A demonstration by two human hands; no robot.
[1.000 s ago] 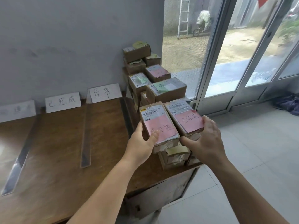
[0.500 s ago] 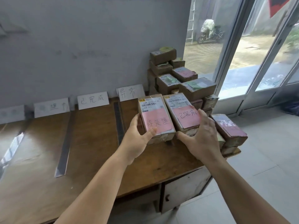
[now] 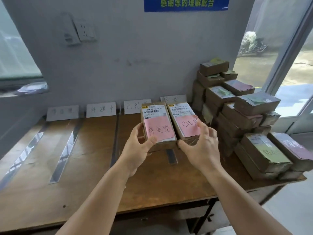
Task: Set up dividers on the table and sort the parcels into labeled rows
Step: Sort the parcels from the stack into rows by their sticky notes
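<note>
I hold two brown parcels side by side above the wooden table (image 3: 91, 192). My left hand (image 3: 140, 148) grips the left parcel (image 3: 157, 122), which carries a pink note. My right hand (image 3: 201, 146) grips the right parcel (image 3: 183, 119), also with a pink note, fingers over its right edge. Several clear strip dividers lie on the table, one of them a divider (image 3: 65, 156) left of centre. White label cards lean on the wall, among them a label card (image 3: 101, 109). The remaining parcel stack (image 3: 240, 116) fills the table's right end.
A grey wall with a socket plate (image 3: 84, 31) and a blue sign (image 3: 186, 3) stands behind the table. Glass doors (image 3: 288, 65) open to the right. The table's front edge runs below my forearms, with a drawer unit under it.
Both parcels have come off the stack and moved left with my hands, now over the table's middle in front of the label cards. My view has swung left and up.
</note>
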